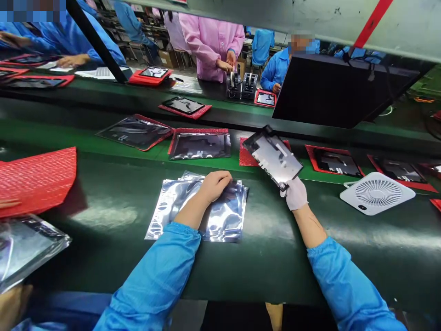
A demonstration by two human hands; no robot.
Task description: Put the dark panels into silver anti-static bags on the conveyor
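Note:
My right hand (295, 193), in a white glove, grips a flat tablet-like screen panel (274, 156) by its lower corner. The panel is tilted above the bench, its silvery side with dark edges and white strips facing me. My bare left hand (215, 186) is closed at the upper part of a stack of shiny silver anti-static bags (220, 225); its curled fingers are at the top bag, fingertips partly hidden. Behind the panel lies a red bubble-wrap bag (246, 154), mostly covered by it.
Bagged panels on red bubble wrap (200, 146) line the green strip ahead. A white fan (377, 193) lies at right. From the left, a co-worker's hand holds red bubble wrap (37, 181) near a bagged panel (27, 248). A black monitor (337, 92) hangs overhead at right.

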